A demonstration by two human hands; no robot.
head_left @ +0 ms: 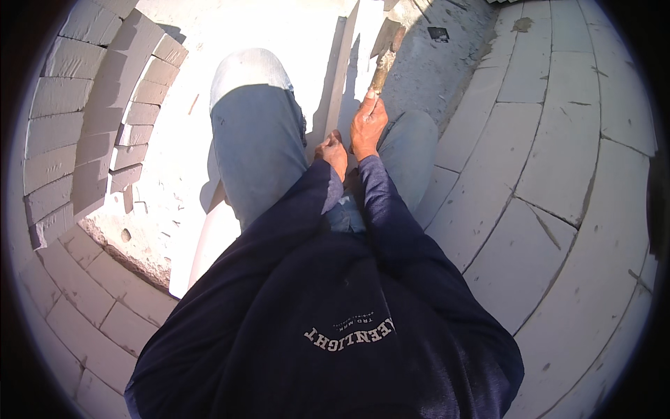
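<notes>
My right hand [368, 128] is wrapped round the handle of a wooden-handled tool [382, 72]. The tool points away from me, and its flat, dark head [384, 36], much like a hatchet's, shows at the far end. Between my knees lies a long, narrow pale block [343, 98], stretching away from me. At its near end my left hand [333, 155] is closed with fingers curled against the block; part of the grip is hidden. Both hands are close together, the right one slightly farther out.
On the left stand stacked pale blocks [63, 96] beside a second row of smaller blocks [146, 92]. A pale block wall [544, 167] rises along the right. A small dark object [438, 34] lies on the dusty ground [426, 77]. Bright sunlight washes out the middle.
</notes>
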